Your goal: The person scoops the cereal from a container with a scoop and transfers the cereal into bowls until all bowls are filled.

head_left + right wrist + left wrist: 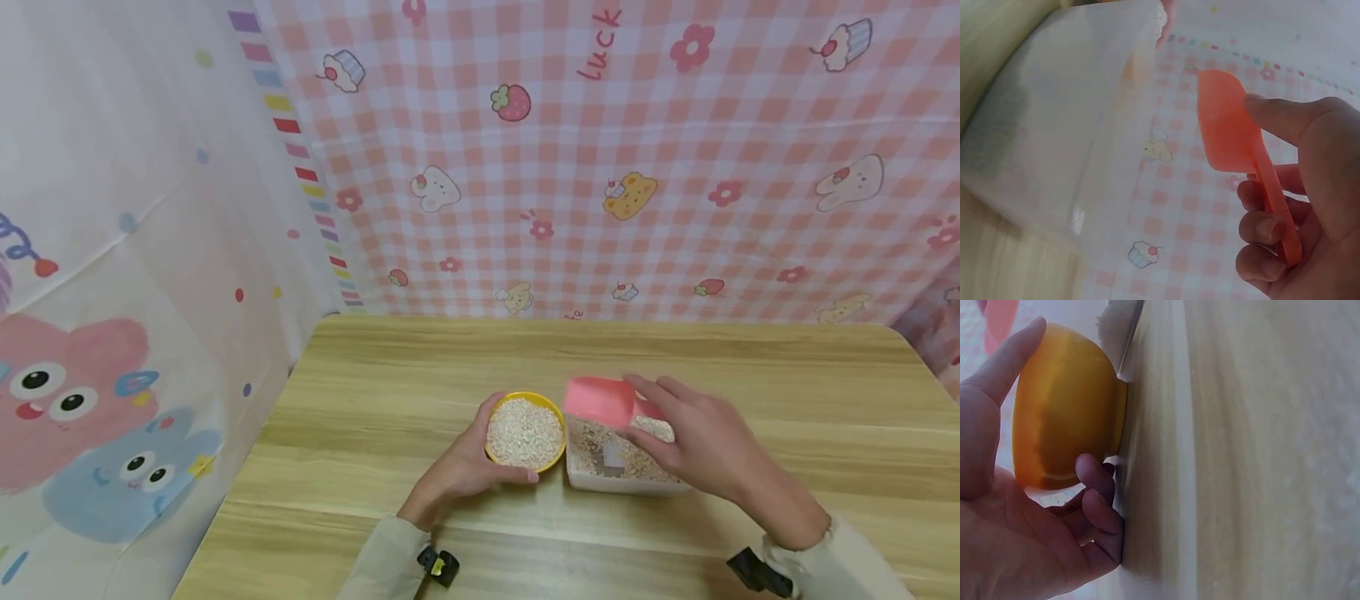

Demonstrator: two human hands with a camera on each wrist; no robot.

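While both hands work on the wooden table (pixel 375 392), the scene reads:
left hand (pixel 461 467): fingers curled round the yellow bowl (pixel 525 433), thumb along its near rim, fingertips (pixel 1094 478) under its side against the tabletop
bowl: full of pale grain, standing upright, just left of the clear tub (pixel 622 467)
right hand (pixel 705 450): thumb and curled fingers (pixel 1266 228) pinching the handle of the pink scoop (pixel 600 402)
scoop: head beyond the fingertips, held over the tub's far left part
tub: holds grain, partly hidden under the right palm
backdrop: pink checked cloth (pixel 600 167)
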